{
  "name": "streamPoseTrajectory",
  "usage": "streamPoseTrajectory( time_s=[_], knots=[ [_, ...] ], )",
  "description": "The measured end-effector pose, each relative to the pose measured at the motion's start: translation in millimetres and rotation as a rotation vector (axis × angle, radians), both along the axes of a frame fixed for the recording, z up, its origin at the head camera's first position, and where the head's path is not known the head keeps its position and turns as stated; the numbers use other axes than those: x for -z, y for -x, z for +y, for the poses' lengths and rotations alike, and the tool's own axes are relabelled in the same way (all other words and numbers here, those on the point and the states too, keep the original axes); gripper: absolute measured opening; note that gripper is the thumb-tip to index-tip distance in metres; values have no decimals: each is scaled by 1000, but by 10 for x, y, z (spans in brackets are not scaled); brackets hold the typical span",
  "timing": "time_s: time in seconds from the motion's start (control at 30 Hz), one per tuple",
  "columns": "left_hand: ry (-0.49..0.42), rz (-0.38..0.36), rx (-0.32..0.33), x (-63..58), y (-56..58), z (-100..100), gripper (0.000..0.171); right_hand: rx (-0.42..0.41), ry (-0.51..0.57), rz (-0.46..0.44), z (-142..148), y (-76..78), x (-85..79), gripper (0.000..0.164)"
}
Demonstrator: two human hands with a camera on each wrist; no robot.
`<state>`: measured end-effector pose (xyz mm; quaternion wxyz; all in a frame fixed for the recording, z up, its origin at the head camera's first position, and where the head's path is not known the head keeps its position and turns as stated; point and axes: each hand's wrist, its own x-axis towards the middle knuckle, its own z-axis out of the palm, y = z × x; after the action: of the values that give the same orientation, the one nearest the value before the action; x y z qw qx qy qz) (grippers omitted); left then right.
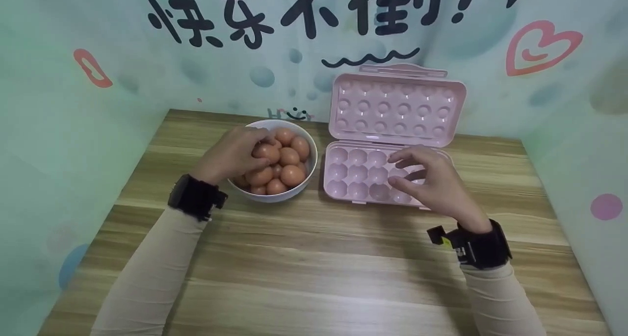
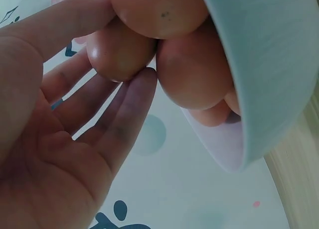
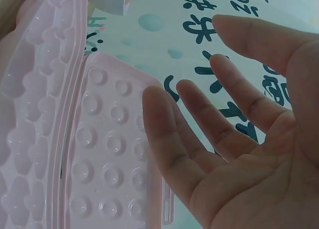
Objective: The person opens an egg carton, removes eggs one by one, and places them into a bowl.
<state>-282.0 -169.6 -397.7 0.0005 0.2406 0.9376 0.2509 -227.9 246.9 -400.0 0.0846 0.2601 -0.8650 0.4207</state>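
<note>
A white bowl (image 1: 274,123) heaped with brown eggs (image 1: 293,175) stands left of centre on the wooden table. My left hand (image 1: 256,148) reaches into it. In the left wrist view the thumb and a finger (image 2: 133,102) pinch one egg (image 2: 119,50) that still lies among the others against the bowl wall (image 2: 269,64). To the right lies a pink egg carton (image 1: 358,175) with empty cups, its lid (image 1: 397,108) propped open against the wall. My right hand (image 1: 408,171) hovers over the carton's right cups with relaxed, spread fingers (image 3: 164,134) and holds nothing.
The wooden table (image 1: 314,257) is closed in by pale green walls on the left, back and right. Both forearms wear beige sleeves and black wrist straps. The lid's handle (image 1: 402,70) leans on the back wall.
</note>
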Motion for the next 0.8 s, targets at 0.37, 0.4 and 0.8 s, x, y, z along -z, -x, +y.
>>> streamPoseTrajectory(
  time_s=[0.37, 0.4, 0.8],
  knots=[
    [-43, -88, 22, 4, 6, 134, 9, -13, 8, 5, 24, 2, 6, 31],
    [-40, -82, 23, 10, 2, 137, 11, -14, 9, 6, 25, 0, 7, 32],
    [-28, 81, 52, 32, -117, 49, 31, 16, -12, -11, 90, -62, -63, 29]
  ],
)
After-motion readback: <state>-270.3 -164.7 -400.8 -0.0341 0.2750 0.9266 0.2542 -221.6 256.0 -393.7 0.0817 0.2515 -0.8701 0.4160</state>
